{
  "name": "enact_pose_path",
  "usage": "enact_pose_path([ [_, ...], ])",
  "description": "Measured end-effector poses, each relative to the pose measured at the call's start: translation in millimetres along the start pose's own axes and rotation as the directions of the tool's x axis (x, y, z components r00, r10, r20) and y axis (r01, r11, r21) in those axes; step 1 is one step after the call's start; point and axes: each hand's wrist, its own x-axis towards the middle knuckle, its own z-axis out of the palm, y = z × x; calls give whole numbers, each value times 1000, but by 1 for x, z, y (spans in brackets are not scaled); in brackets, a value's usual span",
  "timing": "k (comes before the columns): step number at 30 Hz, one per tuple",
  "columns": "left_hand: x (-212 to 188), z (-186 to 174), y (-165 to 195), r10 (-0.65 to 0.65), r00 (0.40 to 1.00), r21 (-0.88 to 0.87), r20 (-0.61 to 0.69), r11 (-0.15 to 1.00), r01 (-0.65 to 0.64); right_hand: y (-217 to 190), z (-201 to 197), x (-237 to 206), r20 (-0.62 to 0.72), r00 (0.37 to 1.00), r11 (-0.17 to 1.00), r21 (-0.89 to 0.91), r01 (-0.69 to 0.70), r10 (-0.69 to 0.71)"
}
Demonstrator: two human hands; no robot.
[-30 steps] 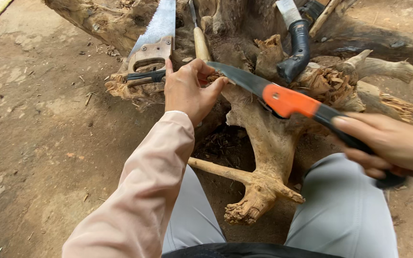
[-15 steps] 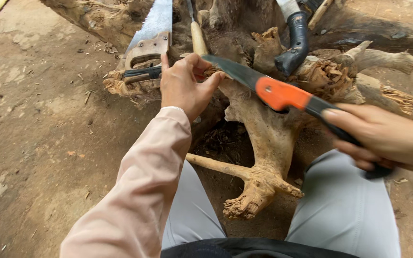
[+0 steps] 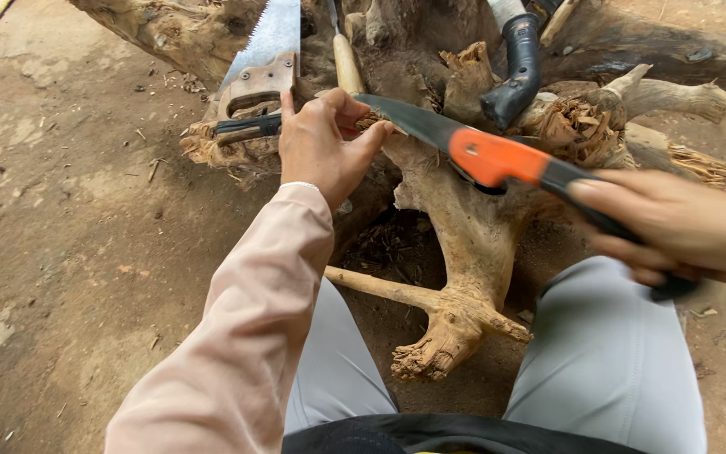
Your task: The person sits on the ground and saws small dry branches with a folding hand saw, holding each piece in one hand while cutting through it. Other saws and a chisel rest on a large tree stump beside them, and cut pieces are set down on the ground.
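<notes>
Seated astride a gnarled root stump (image 3: 455, 277) on the dirt floor, the right hand (image 3: 682, 227) clamps the orange-and-black pruning saw (image 3: 497, 160), its blade across the wood, while the left hand (image 3: 321, 147) farther left closes on the stump, steadying it.

1. I see my right hand (image 3: 682, 227) motion-blurred and cut off by the right edge.
2. The pruning saw (image 3: 497, 160) hides its blade tip behind my left hand (image 3: 321, 147).
3. The hand saw (image 3: 266, 50) blade runs off the top edge.
4. The black curved handle (image 3: 518, 71) is cropped at the top.
</notes>
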Motion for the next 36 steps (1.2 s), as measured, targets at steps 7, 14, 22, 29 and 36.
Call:
enact_pose_path([
  [7, -1, -2, 2, -16, 999, -12, 29, 1000, 17, -6, 2, -21, -56, 996, 993, -89, -79, 75],
  [14, -2, -3, 1, 1, 1000, 13, 19, 1000, -1, 69, -48, -10, -57, 997, 989, 141, -36, 45],
  [22, -8, -5, 7, -9, 1000, 29, 3, 1000, 9, 71, -17, -45, -28, 993, 987, 118, -111, 115],
  [29, -5, 1, 2, -11, 1000, 39, -15, 999, 12, 18, 22, -57, -71, 997, 998, 45, -33, 37],
  [36, -1, 0, -2, 1, 1000, 0, -17, 1000, -1, -31, 43, -24, 17, 996, 994, 56, 91, -92],
])
